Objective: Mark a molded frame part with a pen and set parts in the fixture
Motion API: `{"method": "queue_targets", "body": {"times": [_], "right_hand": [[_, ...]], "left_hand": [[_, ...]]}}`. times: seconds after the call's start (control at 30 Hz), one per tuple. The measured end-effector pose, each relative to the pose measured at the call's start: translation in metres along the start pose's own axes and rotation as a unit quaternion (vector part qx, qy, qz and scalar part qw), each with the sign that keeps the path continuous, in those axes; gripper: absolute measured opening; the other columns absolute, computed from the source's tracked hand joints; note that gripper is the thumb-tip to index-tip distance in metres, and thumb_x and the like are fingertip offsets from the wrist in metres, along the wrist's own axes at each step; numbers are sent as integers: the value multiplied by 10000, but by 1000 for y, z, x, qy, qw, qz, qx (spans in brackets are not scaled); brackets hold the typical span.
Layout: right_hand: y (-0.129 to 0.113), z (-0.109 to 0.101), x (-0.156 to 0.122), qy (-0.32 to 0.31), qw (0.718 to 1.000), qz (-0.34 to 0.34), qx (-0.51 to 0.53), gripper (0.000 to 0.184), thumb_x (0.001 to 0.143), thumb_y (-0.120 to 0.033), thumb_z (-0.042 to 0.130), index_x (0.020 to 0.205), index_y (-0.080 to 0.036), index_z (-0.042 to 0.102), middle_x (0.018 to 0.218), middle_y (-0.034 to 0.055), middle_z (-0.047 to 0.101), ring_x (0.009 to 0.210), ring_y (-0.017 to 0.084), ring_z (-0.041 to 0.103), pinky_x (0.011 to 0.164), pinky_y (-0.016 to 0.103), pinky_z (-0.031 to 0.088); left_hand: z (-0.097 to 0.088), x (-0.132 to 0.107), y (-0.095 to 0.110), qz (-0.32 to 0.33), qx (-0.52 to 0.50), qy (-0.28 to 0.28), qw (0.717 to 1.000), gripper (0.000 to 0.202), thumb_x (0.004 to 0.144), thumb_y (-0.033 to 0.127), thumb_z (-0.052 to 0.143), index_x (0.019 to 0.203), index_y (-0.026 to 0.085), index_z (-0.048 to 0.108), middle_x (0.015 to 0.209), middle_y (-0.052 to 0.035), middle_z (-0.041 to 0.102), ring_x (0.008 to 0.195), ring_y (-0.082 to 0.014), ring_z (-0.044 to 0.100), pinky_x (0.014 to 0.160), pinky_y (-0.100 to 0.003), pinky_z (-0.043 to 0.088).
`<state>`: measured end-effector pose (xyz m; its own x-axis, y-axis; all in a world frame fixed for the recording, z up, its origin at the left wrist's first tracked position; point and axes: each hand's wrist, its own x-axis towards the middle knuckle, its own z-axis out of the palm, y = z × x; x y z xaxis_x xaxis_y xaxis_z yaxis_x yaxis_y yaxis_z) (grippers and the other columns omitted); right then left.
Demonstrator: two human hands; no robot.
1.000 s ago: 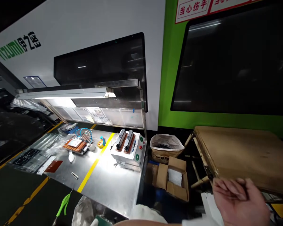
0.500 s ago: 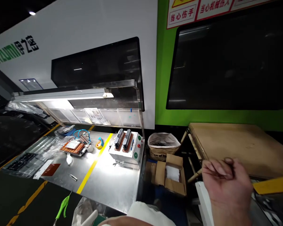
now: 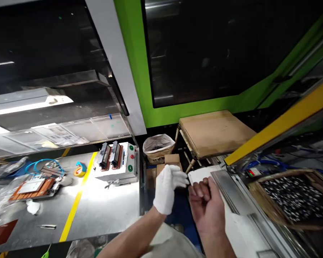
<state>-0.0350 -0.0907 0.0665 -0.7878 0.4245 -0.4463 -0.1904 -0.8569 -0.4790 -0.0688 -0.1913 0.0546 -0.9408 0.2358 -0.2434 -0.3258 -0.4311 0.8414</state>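
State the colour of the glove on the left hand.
White glove, clearest in the head view.

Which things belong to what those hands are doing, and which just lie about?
Nearest, so possibly part of it:
White flat surface beside the bare right hand
Brown cardboard box behind the white-gloved left hand

Apparently just lying about:
Blue-and-yellow tape dispenser
Slim silver metal tool
Reddish-brown flat sheet

The near glove (image 3: 164, 195) is white, the left table (image 3: 110, 211) silvery with a yellow stripe (image 3: 76, 200), the far frame (image 3: 139, 64) bright green, the pieces (image 3: 296, 197) at right black flecked with white.
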Motion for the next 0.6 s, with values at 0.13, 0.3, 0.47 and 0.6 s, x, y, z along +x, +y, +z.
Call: {"method": "queue_targets", "body": {"times": [0.13,0.3,0.47,0.6], "right_hand": [[-4,-51,-19,38,998,8,-52,379,840,-411,786,750,-203,482,525,-104,256,508,85,320,541,232,415],[-5,-112,-37,62,996,21,-66,449,855,-447,780,649,-197,469,482,-80,321,501,98,373,579,271,446],[22,-153,-49,58,992,52,-96,534,796,-510,827,587,-199,446,455,-76,309,476,99,379,517,261,387],[33,-153,-55,90,985,68,-130,500,790,-517,834,620,-195,491,478,-82,307,494,96,410,534,255,374]], "left_hand": [[-54,2,-48,-114,230,-208,944,595,900,692,501,981,122,655,758,-113,762,611,-153,710,555,-254,537],[-154,8,-109,-237,440,-88,861,531,976,593,323,1143,164,588,1073,-134,768,789,-129,743,709,-259,582],[-240,37,-102,-191,662,-49,723,358,961,337,424,1149,118,636,1222,-199,714,1120,-281,699,1030,-417,519],[-281,66,-85,-199,798,-33,567,391,903,209,482,1211,30,642,1543,-310,456,1198,-383,671,1079,-495,488]]}}
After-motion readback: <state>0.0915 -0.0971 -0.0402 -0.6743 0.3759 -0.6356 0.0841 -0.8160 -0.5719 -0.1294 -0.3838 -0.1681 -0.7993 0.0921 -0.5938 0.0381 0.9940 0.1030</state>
